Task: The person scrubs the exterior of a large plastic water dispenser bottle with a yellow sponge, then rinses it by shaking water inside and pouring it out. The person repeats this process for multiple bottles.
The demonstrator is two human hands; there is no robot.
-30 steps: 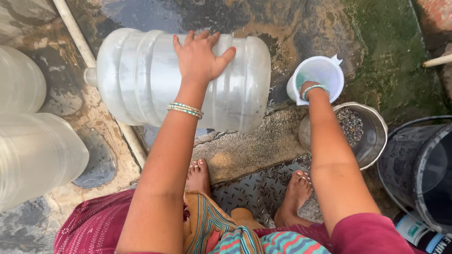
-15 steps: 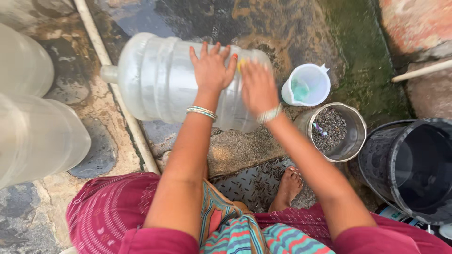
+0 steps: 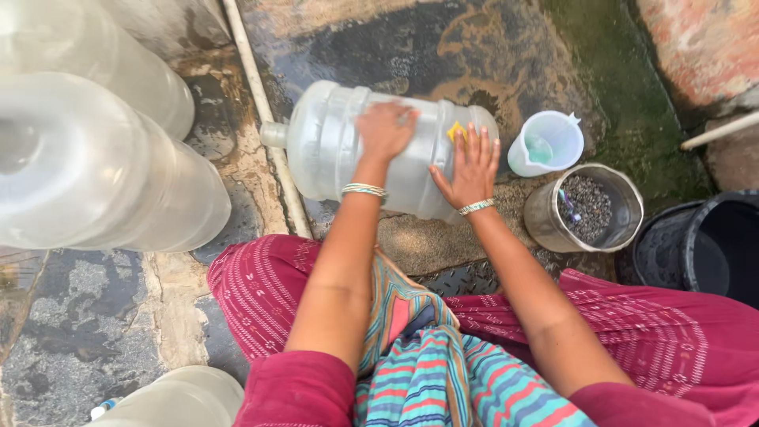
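A large clear water jug (image 3: 336, 150) lies on its side on the wet stone floor, neck pointing left. My left hand (image 3: 385, 128) rests on top of its middle, fingers curled loosely against the plastic. My right hand (image 3: 472, 164) presses flat on the jug's base end with fingers spread, next to a small yellow patch (image 3: 456, 130) on the jug. Neither hand grips anything. Both wrists wear bangles.
A white plastic mug (image 3: 547, 143) and a steel pot of dark grains (image 3: 584, 208) stand right of the jug. A black bucket (image 3: 700, 247) is at the far right. More clear jugs (image 3: 95, 158) lie left, a white pipe (image 3: 265, 119) runs past the neck.
My right hand let go of the white mug, which now stands on the floor, and came onto the jug's base end. My left hand shifted left along the jug. The view moved right.
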